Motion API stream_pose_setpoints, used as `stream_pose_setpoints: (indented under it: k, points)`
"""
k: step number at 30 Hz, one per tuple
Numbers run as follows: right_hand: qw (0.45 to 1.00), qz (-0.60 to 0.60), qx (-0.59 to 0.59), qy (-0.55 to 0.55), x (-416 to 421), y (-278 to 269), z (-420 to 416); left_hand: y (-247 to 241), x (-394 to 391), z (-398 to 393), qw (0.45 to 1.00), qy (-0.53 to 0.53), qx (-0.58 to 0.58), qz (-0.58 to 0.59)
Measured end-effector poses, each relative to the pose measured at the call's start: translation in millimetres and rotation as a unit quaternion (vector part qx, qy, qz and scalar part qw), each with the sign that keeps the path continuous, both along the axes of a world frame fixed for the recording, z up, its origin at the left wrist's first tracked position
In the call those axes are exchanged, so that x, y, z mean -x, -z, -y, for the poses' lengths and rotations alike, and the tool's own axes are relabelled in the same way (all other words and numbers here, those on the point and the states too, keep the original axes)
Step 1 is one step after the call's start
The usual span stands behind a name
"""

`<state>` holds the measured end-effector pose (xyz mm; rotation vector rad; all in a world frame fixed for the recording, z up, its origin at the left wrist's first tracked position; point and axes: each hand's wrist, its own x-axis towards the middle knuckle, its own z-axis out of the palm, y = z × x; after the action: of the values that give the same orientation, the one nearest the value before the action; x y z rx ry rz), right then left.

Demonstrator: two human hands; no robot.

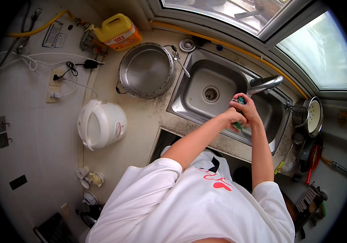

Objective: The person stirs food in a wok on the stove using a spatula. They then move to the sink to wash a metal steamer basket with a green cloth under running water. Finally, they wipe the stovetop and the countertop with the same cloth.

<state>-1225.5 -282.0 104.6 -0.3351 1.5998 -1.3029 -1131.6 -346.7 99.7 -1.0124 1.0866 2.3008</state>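
Note:
Over the divider of a two-bowl stainless steel sink, both hands are gripping a crumpled green piece, perhaps a cloth or scrubber. My left hand is around its lower part, and a bit of green shows below the fingers. My right hand closes on the upper end, just beneath the chrome faucet. Fingers hide most of the piece. In the larger left bowl, a round drain is visible. The smaller right bowl lies partly behind my right wrist.
Left of the sink stand a round steel pan, a metal spoon and a white rice cooker. A yellow detergent jug is behind them. A sink stopper lies by the back corner. Pots and red-handled utensils crowd the right.

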Motion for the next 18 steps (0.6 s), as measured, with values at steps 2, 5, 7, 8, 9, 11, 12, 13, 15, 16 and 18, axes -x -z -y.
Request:
stream_pose_setpoints:
  k: [2,5,7,8,9,11,12,13,15,16,18]
  points:
    - [0.999,-0.051,-0.004,-0.002,1.0,-0.1,5.8,-0.8,1.2,0.3,1.000,-0.017,0.016,-0.005]
    - [0.996,-0.088,-0.007,0.022,1.2,2.7,14.3,7.4,4.8,-2.5,0.998,-0.042,0.049,0.012]
    - [0.996,-0.054,0.033,0.067,-3.4,1.7,20.2,18.5,5.3,-6.6,0.991,-0.028,0.128,0.038]
    - [0.995,-0.071,0.033,0.067,-5.3,0.3,22.6,23.5,5.7,-9.8,0.978,-0.027,0.207,0.031]
    - [0.993,-0.088,0.034,0.068,-6.5,-1.3,25.0,26.0,6.2,-13.1,0.958,-0.025,0.284,0.023]
    - [0.990,-0.105,0.005,0.089,-8.8,-1.6,30.5,31.4,5.3,-18.5,0.931,-0.030,0.365,0.011]
    - [0.988,-0.104,-0.023,0.113,-9.3,0.4,33.0,26.2,3.7,-18.4,0.928,-0.034,0.370,0.007]
    - [0.984,-0.103,-0.052,0.137,-8.5,2.7,35.0,21.0,2.7,-17.5,0.926,-0.039,0.376,0.003]
    - [0.985,-0.053,-0.049,0.159,-4.6,6.5,38.0,6.1,2.0,-14.0,0.924,-0.017,0.381,0.039]
    - [0.984,-0.029,-0.048,0.170,-3.0,8.5,39.0,0.1,1.7,-12.8,0.922,-0.007,0.383,0.057]
    - [0.981,0.007,-0.026,0.194,-2.5,14.5,41.4,-2.3,2.1,-12.8,0.914,-0.003,0.400,0.066]
